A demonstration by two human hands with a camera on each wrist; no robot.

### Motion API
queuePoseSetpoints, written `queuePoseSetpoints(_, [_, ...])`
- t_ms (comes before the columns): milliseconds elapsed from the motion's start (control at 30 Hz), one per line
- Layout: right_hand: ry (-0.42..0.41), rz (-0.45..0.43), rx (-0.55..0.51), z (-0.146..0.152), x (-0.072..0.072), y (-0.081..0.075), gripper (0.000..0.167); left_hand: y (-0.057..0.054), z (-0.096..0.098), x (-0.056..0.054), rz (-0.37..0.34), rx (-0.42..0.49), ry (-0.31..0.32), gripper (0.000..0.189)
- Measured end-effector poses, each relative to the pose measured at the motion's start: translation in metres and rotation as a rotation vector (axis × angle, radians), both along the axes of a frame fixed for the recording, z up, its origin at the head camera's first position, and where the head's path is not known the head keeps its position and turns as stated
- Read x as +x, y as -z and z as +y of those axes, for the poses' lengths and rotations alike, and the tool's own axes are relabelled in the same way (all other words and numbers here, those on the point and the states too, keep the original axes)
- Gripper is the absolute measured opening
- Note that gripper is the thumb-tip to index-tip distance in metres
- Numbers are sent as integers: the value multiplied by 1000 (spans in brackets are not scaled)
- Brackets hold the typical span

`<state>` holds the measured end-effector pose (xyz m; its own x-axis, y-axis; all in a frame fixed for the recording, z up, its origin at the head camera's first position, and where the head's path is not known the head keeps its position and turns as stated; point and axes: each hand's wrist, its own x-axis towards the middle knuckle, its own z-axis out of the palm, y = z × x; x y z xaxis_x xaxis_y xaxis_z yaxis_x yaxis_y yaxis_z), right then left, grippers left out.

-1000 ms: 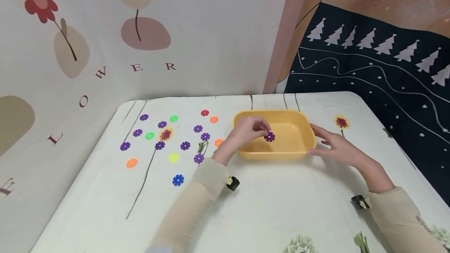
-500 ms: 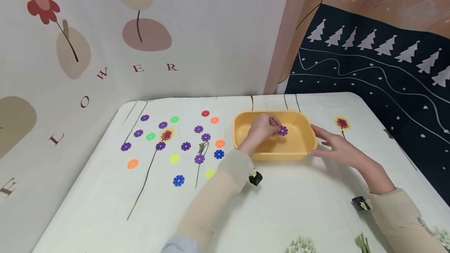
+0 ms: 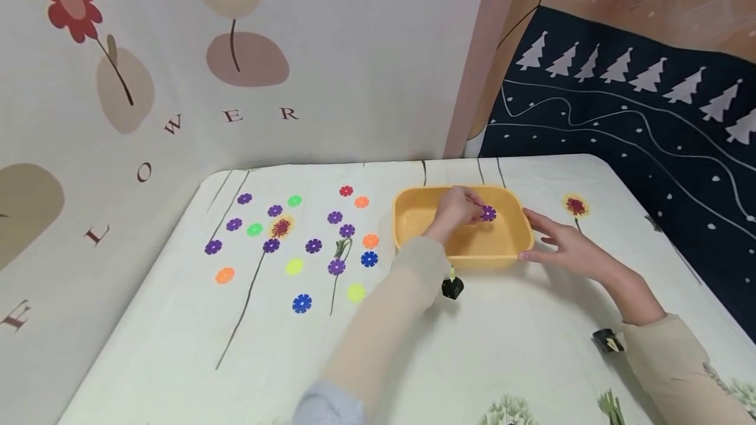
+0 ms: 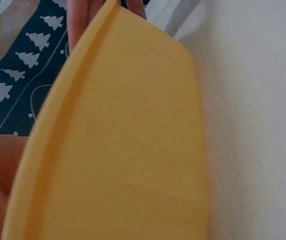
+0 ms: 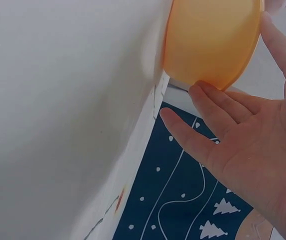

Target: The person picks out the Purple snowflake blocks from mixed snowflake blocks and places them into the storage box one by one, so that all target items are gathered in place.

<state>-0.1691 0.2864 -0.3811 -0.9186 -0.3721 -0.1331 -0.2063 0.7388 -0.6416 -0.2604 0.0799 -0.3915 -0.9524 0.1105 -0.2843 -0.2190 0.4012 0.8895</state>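
My left hand (image 3: 457, 209) reaches over the near side of a yellow plastic basin (image 3: 407, 220) and pinches a purple notched flower-shaped disc (image 3: 488, 214) inside it. In the left wrist view, the basin's outer wall (image 4: 128, 125) covers most of that hand, and the disc is hidden. My right hand (image 3: 561, 246) rests against the basin's right end with its fingers spread and fairly straight. From the right wrist view, the fingertips of this right hand (image 5: 243, 130) touch the basin's end wall (image 5: 213, 40).
Left of the basin, several flat discs lie scattered on the white floral tablecloth (image 3: 502, 333), among them a blue disc (image 3: 302, 303), an orange disc (image 3: 224, 275) and a red disc (image 3: 346, 191). Printed fabric hangs behind the table.
The left hand, still holding the purple disc, has moved right and slightly farther back inside the basin. The right hand stays at the basin's right end.
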Motion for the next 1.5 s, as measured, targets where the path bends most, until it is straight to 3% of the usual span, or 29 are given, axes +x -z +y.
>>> queuePoseSetpoints(167, [-9, 7, -14, -1, 0, 2, 89, 7, 6, -2, -42, -87, -35, 10])
queuePoseSetpoints(367, [6, 3, -8, 1, 2, 1, 91, 19, 13, -8, -69, -152, -36, 13])
queuePoseSetpoints(667, [15, -15, -11, 2, 0, 5, 93, 14, 5, -1, -12, -180, 23, 19])
queuePoseSetpoints(733, [15, -11, -8, 2, 0, 6, 93, 12, -2, 0, 10, -149, 40, 21])
queuePoseSetpoints(1000, [17, -10, 1, 1, 1, 6, 93, 0, -44, -4, 17, 151, 21, 23])
queuePoseSetpoints(1300, [10, -11, 4, -1, 1, 4, 94, -27, -105, -7, 140, 157, 21, 27])
queuePoseSetpoints(1500, [15, -6, 8, -3, 2, 2, 95, -46, -167, -6, 243, 142, -88, 29])
